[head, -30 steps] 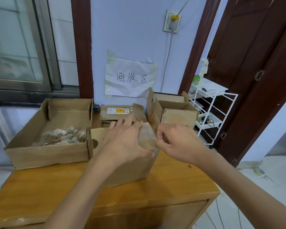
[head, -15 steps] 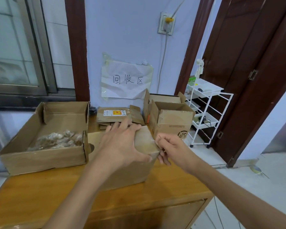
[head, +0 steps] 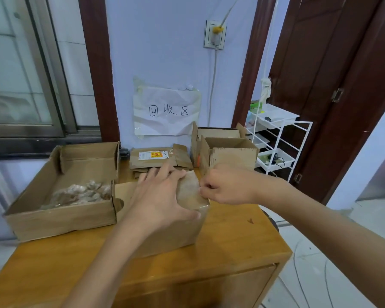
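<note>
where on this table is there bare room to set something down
Two bare patches on the table: the front strip between its near edge and the two front boxes, and the right front corner beside the taped box, whose tape the right hand pinches. The back is crowded: flattened cardboard and small open boxes; the large open box fills the left.

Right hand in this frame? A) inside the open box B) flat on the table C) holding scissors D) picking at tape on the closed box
D: the right hand pinches the tape at the top edge of the box; the left hand presses flat on top.
</note>
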The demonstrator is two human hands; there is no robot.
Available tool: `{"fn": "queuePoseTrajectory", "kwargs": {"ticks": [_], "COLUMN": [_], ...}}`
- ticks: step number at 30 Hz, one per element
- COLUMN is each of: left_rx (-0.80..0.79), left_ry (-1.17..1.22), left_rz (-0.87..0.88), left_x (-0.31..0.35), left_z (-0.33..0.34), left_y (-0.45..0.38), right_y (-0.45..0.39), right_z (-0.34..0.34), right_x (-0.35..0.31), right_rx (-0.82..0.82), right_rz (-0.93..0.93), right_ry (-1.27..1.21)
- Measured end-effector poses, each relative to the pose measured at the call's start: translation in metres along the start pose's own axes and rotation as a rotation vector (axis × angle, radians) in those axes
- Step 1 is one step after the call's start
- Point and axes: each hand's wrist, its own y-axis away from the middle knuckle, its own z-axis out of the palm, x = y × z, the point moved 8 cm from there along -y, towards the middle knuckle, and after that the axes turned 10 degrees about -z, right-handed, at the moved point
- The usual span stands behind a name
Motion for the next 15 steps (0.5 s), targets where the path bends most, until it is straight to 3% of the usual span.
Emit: {"fn": "queuePoseTrajectory", "kwargs": {"ticks": [3,6,12,15], "left_rx": [0.001,0.007,-0.03,-0.037], "left_ry": [0.006,0.012,0.046,0.056], "left_rz": [-0.001,0.008,0.012,0.003], "left_x": [0.001,0.001,0.003,0.0], "left_z": [0.0,-0.001,0.001,0.001], "left_y": [0.001,0.003,0.002,0.002], "right_y": [-0.003,0.008,0.045,0.043], "right_z": [0.003,0.003,0.088,0.098], "right_x": [-0.001,0.0,0.006,0.0], "right_rx": [-0.008,0.128,0.817,0.924], "right_rz": [-0.001,-0.036,0.292,0.368], "right_ry": [-0.012,-0.111,-1.315,-1.375]}}
